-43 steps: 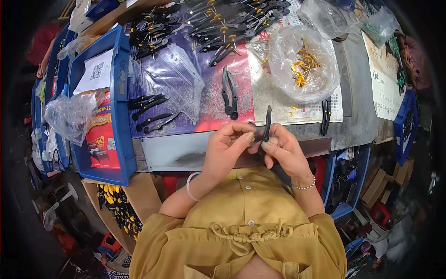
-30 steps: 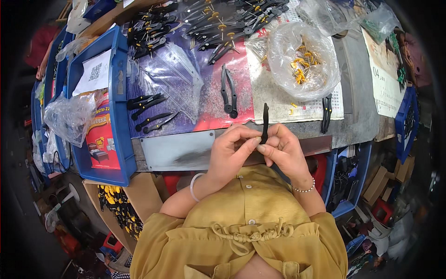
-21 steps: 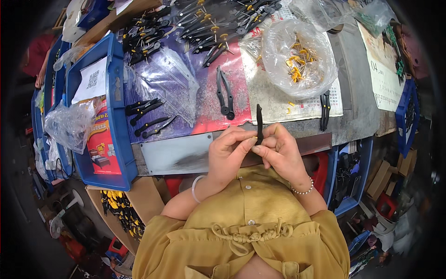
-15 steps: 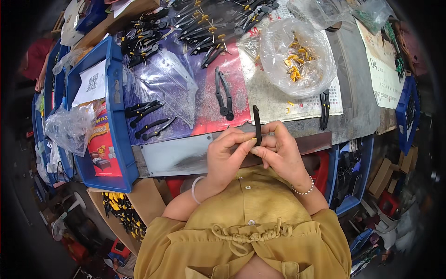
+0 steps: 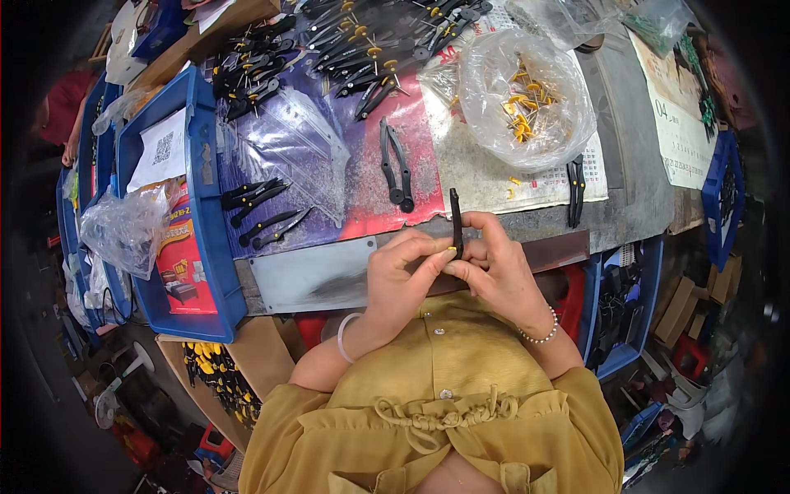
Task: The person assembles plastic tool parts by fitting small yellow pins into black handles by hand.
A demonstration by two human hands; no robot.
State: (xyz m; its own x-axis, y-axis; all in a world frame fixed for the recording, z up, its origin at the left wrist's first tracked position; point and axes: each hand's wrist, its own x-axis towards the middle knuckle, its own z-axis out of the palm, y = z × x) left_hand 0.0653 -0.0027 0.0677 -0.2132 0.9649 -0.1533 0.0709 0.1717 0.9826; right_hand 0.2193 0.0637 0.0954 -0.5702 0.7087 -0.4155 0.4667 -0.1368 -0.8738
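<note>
Papered sheets cover much of the grey workbench (image 5: 629, 222) beyond the grip, and a steel-grey plate (image 5: 309, 276) runs along the bench edge, just left of it. Between the 2 hands, above the near edge, a slim black part (image 5: 456, 216) stands roughly upright. Thumb and fingers of the right hand (image 5: 500, 267) pinch its lower end, while the left hand (image 5: 405, 276) closes its fingertips on a tiny yellow piece (image 5: 452, 250) against that end; whether the piece is seated, I cannot tell.

Judging by looks, the black part is light and stiff, hardly fragile, perhaps a little slick. Its lower end gives the steadiest hold, leaving the long upper length free. The yellow piece likely slips or drops easily, so it wants a fingertip pinch. Beyond the grip lies a 2-legged black tool (image 5: 401, 196); farther right, a clear bag (image 5: 481, 123) holds yellow-headed pins (image 5: 520, 129).
</note>
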